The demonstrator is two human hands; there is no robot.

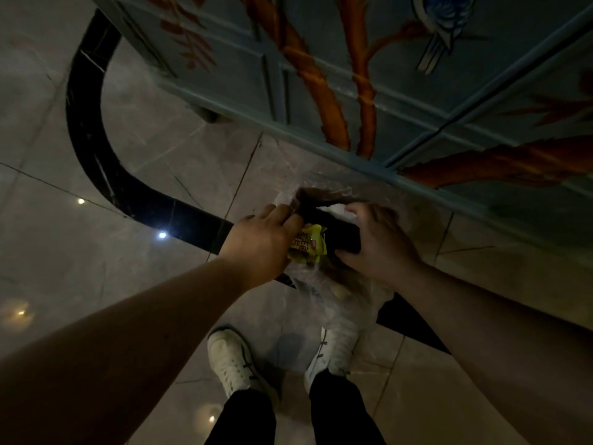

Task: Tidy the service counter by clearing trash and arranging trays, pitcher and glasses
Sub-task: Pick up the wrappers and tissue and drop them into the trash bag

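Observation:
I look straight down at the floor. A clear plastic trash bag (345, 303) hangs in front of my legs, its mouth held wide between my hands. My left hand (261, 239) grips the bag's left rim and a yellow snack wrapper (309, 245) sits against its fingers at the opening. My right hand (377, 242) grips the right rim, with a bit of white paper (337, 209) by its fingertips. The inside of the bag is dark, and some pale scraps show through its lower part.
The painted blue cabinet front (369, 75) with orange branches and a bird stands right behind the bag. The floor is glossy beige tile (144, 149) with a curved black inlay band (90, 133). My white shoes (229, 358) stand below the bag.

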